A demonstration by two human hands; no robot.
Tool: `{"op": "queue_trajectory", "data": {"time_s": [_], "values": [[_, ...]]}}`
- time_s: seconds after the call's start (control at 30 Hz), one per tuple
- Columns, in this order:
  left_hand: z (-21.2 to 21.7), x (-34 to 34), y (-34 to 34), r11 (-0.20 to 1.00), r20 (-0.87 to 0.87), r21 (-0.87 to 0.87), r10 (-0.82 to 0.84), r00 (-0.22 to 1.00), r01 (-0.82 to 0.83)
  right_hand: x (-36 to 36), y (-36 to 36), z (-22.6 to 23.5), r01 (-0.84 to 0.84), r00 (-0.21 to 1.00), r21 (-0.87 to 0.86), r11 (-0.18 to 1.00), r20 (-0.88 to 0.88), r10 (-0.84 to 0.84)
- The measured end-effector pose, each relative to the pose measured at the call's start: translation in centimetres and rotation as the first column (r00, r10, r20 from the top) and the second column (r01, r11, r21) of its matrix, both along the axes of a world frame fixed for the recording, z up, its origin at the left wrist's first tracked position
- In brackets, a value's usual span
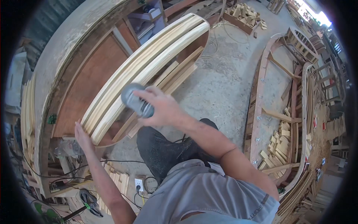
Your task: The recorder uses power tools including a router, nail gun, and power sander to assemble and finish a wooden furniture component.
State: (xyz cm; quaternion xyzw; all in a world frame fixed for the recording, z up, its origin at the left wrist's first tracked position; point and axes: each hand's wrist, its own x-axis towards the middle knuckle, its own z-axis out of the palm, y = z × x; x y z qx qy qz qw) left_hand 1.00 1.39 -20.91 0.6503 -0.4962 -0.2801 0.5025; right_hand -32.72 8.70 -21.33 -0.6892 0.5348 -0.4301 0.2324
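Note:
A grey handheld power sander [131, 98] rests against the pale wooden slats [123, 82] of a long curved wooden piece. My right hand [162, 108] is wrapped round the sander's body, about midway along the slats. At the near left end of the piece, my left hand [84, 139] lies along the outer edge with its fingers stretched out, touching the wood. The slats run side by side, bowed, with gaps between them. Brown board shows at the far end, and loose-looking strips [177, 78] lie along the right side.
A large curved wooden form with a brown panel [99, 71] stands left. On the right lies a long curved frame [257, 112] with wood blocks [278, 149] inside. A box of offcuts [238, 26] sits far back. A power socket [139, 184] and cables lie low left.

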Motion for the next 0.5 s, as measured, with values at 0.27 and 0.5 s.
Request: {"op": "queue_trajectory", "data": {"time_s": [0.27,0.5], "values": [[0.0,-0.5,0.1,1.000,-0.060,0.001,0.023,0.998,-0.023,-12.4,-4.9,-0.7,0.173,0.984,-0.166,0.971,0.070,-0.164],[1.0,-1.3,0.6,0.999,-0.039,0.036,0.002,0.999,-0.001,-21.3,-7.7,-2.3,0.323,0.942,-0.192,0.927,0.156,-0.296]]}}
